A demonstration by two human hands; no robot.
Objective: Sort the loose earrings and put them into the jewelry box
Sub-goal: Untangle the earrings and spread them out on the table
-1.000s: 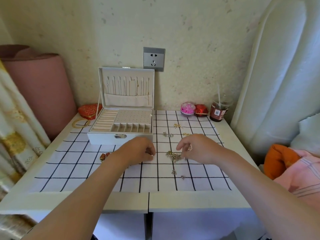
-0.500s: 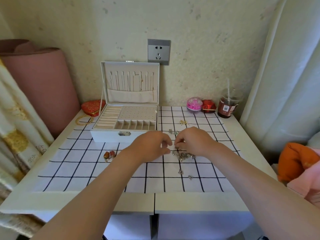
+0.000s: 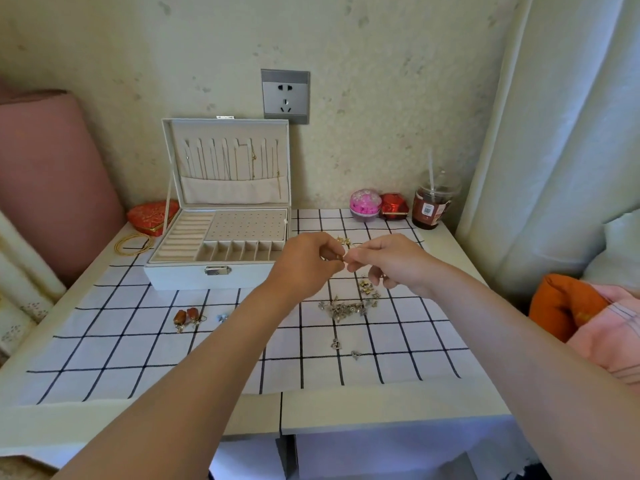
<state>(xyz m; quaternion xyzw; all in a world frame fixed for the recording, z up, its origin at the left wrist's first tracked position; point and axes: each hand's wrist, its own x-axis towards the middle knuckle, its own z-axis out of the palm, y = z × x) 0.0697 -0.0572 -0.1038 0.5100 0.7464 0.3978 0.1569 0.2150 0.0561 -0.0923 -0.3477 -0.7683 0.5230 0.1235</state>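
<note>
Presently | small earring (image 3: 342, 258): pinched between fingertips of left hand (image 3: 308, 266) and right hand (image 3: 393, 261), above bench | loose earrings (image 3: 346, 308): 6 o'clock of hands | jewelry box (image 3: 180, 279): open, 9 o'clock | handling: likely light, tiny, snag-prone; pinch the post.

Pinched together: left hand (image 3: 304, 268), right hand (image 3: 391, 263)

Working from the jewelry box (image 3: 173, 277), I see its upright lid (image 3: 228, 161) blocking the back, bangles (image 3: 133, 242) just left, the left hand (image 3: 304, 265) and right hand (image 3: 391, 261) pinching an earring (image 3: 343, 258) just right, and open cloth (image 3: 104, 341) in front, past two amber earrings (image 3: 187, 317).
</note>
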